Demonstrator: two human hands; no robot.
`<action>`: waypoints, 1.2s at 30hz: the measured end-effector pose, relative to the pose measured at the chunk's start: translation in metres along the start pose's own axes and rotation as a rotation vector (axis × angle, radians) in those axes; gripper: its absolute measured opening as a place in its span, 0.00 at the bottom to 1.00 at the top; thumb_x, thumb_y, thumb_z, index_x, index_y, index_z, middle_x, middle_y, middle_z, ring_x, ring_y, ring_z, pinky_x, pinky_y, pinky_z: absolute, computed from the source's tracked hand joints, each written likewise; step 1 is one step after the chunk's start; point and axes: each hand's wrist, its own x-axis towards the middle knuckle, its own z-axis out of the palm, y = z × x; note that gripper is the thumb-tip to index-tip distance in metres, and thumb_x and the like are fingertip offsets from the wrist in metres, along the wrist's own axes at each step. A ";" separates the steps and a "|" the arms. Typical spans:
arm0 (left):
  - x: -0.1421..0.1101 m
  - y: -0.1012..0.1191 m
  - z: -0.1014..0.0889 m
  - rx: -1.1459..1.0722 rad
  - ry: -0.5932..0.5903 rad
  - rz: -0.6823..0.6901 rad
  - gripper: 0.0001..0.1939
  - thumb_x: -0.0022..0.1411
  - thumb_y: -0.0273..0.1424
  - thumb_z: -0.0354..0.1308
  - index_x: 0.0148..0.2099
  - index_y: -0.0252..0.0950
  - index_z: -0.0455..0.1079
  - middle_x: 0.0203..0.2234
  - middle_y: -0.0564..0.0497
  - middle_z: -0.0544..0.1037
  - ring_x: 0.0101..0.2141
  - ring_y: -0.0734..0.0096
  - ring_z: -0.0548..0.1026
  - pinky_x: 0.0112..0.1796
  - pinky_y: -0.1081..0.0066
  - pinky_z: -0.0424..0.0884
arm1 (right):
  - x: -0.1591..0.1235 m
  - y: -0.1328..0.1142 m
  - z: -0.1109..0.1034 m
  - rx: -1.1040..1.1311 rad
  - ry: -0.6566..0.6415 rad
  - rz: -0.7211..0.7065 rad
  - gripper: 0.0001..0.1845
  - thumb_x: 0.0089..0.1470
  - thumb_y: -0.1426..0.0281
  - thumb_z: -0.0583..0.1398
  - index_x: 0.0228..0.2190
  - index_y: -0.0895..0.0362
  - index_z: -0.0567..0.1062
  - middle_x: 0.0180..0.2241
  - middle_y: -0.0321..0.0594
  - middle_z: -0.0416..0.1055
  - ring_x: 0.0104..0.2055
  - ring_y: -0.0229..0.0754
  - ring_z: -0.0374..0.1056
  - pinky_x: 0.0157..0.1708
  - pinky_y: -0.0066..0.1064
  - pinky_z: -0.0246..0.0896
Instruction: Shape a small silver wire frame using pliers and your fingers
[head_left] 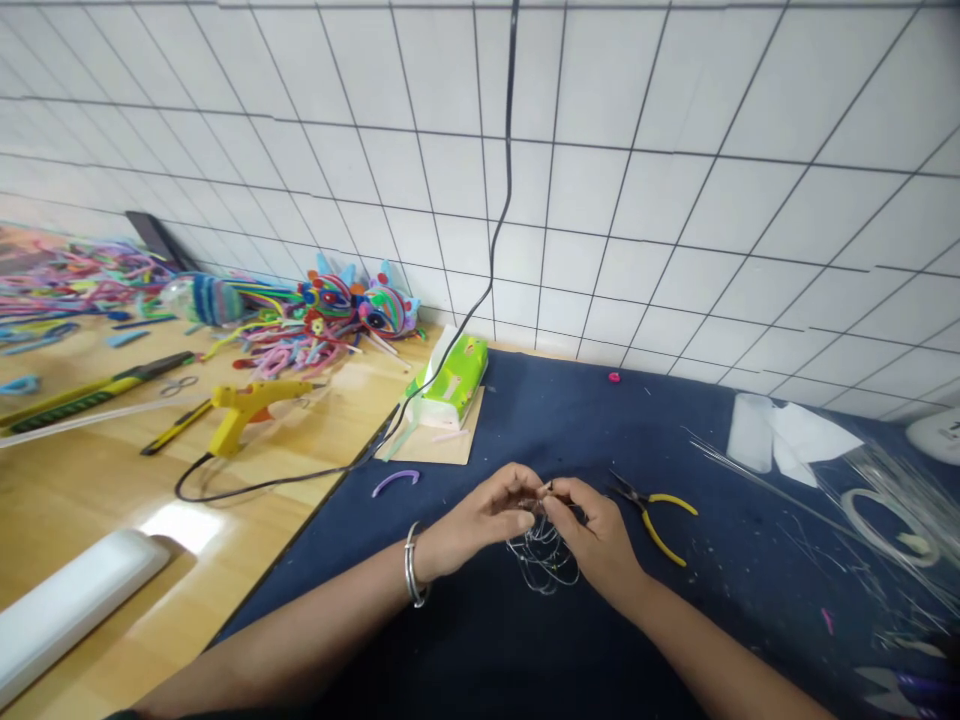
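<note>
Over the dark blue cloth, a tangle of thin silvery wire bent into loops hangs beneath my two hands. My left hand, with metal bangles at its wrist, has its fingers curled and closed on the upper part of the wire. Fingertips of my right hand pinch the same wire close beside the left fingers. The exact spot being gripped is partly covered by the fingers. Just right of my right hand lie yellow-handled pliers, jaws pointing up and left.
Loose wires, a white ring coil and white sheets lie right. On the wooden table left are a yellow glue gun, cutters and colourful pipe cleaners. A green tissue pack stands behind; a black cable hangs down.
</note>
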 end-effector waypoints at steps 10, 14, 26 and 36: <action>0.002 -0.016 0.001 0.174 0.117 -0.037 0.11 0.57 0.32 0.56 0.42 0.34 0.63 0.32 0.51 0.68 0.31 0.73 0.66 0.34 0.72 0.63 | 0.000 0.014 0.001 0.029 0.044 0.055 0.08 0.55 0.67 0.53 0.37 0.56 0.68 0.28 0.35 0.68 0.31 0.36 0.65 0.34 0.27 0.60; 0.004 -0.014 -0.003 0.316 0.192 -0.030 0.08 0.59 0.32 0.54 0.39 0.33 0.66 0.30 0.51 0.69 0.32 0.73 0.66 0.36 0.71 0.63 | 0.001 0.013 0.003 -0.032 0.009 0.019 0.06 0.55 0.68 0.52 0.31 0.56 0.68 0.26 0.34 0.66 0.28 0.34 0.62 0.30 0.25 0.58; 0.005 -0.015 -0.012 0.553 -0.002 -0.044 0.07 0.59 0.30 0.53 0.32 0.33 0.68 0.26 0.51 0.70 0.29 0.72 0.67 0.32 0.72 0.64 | -0.012 0.016 0.012 -0.652 -0.022 -0.402 0.08 0.48 0.73 0.52 0.20 0.57 0.66 0.23 0.37 0.62 0.29 0.38 0.56 0.31 0.32 0.50; 0.008 -0.019 -0.021 0.276 0.130 -0.151 0.08 0.59 0.33 0.54 0.33 0.33 0.67 0.23 0.52 0.69 0.26 0.74 0.66 0.29 0.72 0.63 | 0.025 0.005 -0.067 -0.723 -0.160 -0.152 0.10 0.56 0.69 0.52 0.25 0.55 0.70 0.25 0.36 0.67 0.29 0.36 0.62 0.29 0.27 0.53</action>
